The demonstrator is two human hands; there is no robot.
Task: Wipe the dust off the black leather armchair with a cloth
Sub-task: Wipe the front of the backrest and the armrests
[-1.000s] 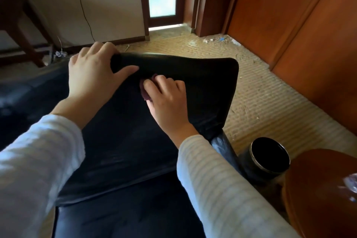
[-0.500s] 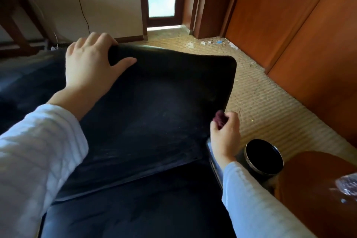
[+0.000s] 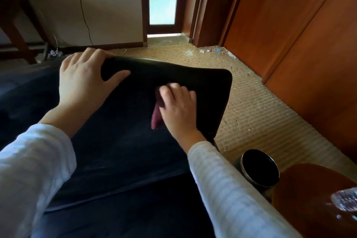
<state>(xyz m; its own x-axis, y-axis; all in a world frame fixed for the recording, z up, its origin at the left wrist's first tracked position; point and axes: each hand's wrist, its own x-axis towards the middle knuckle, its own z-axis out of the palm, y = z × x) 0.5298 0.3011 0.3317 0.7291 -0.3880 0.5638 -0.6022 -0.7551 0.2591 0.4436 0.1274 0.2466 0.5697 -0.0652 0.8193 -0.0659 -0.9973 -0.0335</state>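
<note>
2 hands on it: left hand [image 3: 85,83] up on the top edge of the cushion [image 3: 119,147], right hand [image 3: 178,109] on its face with the cloth [image 3: 156,120]
Left fingers: the fingers [image 3: 92,54] are curled together over the top edge and the thumb [image 3: 120,75] is splayed across the front, a clamp holding the cushion tilted up
Right fingers: these fingers [image 3: 173,91] are bunched and curled over the cloth, pressing it into the leather; they're blurred, so I cannot tell how tightly the tips pinch
Cloth: dark red, mostly buried under the palm, 1 loose tail poking out on the thumb side, high on the cushion face and right of centre
Armchair: the black leather armchair [image 3: 123,216] fills the foreground, with a faint grey haze low on the raised cushion
Risk 1: the cloth is wadded so small that knuckles could ride on bare leather and leave streaks rather than a clean pass
Risk 2: that loose tail could work free on a fast stroke and the cloth drop away from the palm
Risk 3: the left hand grips near 1 end only, so a hard push could twist the cushion out and flop it down
Risk 4: the bin [image 3: 259,168] stands just beside the chair by the right forearm, and a wide sweep off the edge might knock it
</note>
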